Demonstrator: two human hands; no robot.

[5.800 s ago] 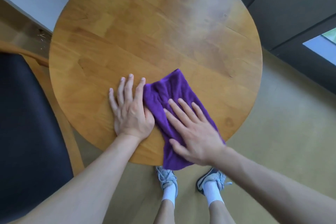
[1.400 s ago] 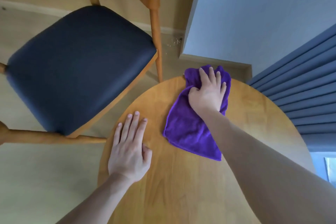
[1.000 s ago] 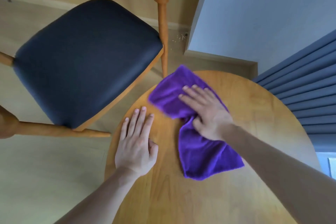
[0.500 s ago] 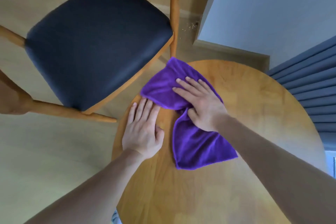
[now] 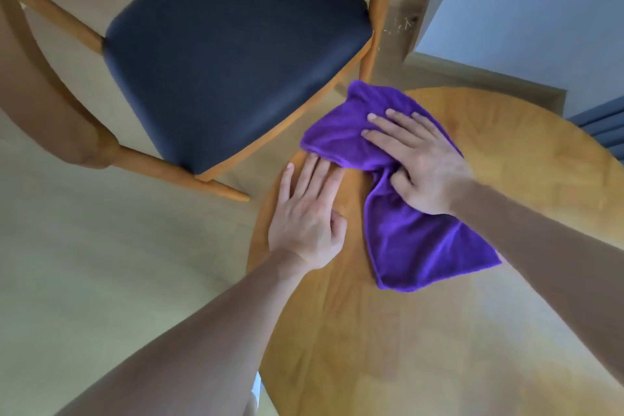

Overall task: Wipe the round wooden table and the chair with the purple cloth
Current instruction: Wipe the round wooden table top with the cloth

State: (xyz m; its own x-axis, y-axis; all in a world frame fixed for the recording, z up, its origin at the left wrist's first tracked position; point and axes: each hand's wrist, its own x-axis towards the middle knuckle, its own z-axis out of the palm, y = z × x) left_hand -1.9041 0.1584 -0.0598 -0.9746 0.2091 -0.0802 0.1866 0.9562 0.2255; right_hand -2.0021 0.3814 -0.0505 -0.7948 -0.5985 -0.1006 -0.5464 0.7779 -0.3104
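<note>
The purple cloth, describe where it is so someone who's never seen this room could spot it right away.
Find the round wooden table beside the dark-seated chair. On the table's edge nearest the chair, the purple cloth lies crumpled under the right hand. It is the only vivid purple, soft thing among wood and skin tones.

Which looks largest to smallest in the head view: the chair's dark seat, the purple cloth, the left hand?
1. Dark seat, though it lies farther from the camera.
2. Purple cloth, partly covered by the right hand.
3. Left hand.
</note>
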